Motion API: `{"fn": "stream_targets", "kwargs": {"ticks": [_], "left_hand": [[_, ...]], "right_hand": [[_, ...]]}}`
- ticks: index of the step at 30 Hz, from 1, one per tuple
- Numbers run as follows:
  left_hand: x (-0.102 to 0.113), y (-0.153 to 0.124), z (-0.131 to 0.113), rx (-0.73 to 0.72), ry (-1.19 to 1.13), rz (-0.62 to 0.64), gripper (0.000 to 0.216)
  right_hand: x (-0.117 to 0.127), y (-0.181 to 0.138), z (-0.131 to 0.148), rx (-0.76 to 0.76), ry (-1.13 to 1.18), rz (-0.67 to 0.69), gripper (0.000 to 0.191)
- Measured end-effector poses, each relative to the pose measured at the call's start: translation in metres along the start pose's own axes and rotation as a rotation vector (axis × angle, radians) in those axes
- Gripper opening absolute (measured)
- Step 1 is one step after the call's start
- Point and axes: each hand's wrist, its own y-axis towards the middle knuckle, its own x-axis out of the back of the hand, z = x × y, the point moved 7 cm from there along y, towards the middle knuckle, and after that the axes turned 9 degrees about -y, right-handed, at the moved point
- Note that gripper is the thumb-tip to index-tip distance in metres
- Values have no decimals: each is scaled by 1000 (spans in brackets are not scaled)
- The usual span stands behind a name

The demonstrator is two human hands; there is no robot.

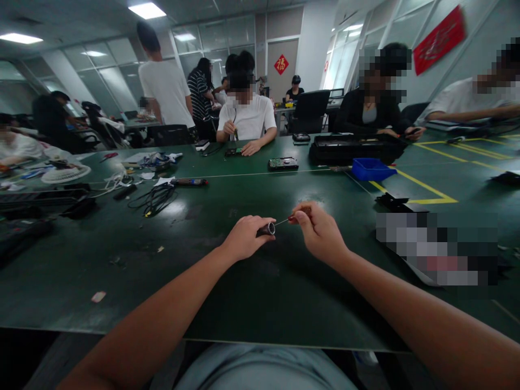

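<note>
Over the middle of the green table, my left hand (248,236) is closed around a short dark cylinder (266,229) whose round, silver-rimmed end faces me. My fingers hide most of its body. Just to the right, my right hand (320,230) grips a thin screwdriver (282,221) by its reddish-brown handle. The slim metal shaft points left at the cylinder's rim. Whether the tip touches the cylinder I cannot tell.
A corded tool (189,182) and coiled black cable (156,199) lie left. Ahead are a circuit-board unit (283,163), a blue bin (371,169) and a long black casing (357,149). A pixelated object (434,249) lies right. Several people sit around the table.
</note>
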Motion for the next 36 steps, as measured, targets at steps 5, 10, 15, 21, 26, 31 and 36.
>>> {"fn": "stream_targets", "kwargs": {"ticks": [5,10,15,21,26,31,36], "left_hand": [[-2,0,-2,-8,10,31,44],[1,0,0,35,-60,-7,42],[4,-1,0,54,-112,-38,40],[3,-2,1,87,-101,-25,40],[4,-1,3,94,-128,-44,39],[4,-1,3,88,-138,-58,39],[5,-2,4,86,-149,-68,39]], "right_hand": [[0,0,5,38,-58,30,15],[-1,4,-15,-139,162,-10,19],[-2,6,-25,-280,296,-22,26],[3,4,-17,-204,143,-18,21],[1,1,-11,-113,111,23,16],[3,1,-10,-146,-4,32,30],[0,1,-11,-155,50,42,23]]}}
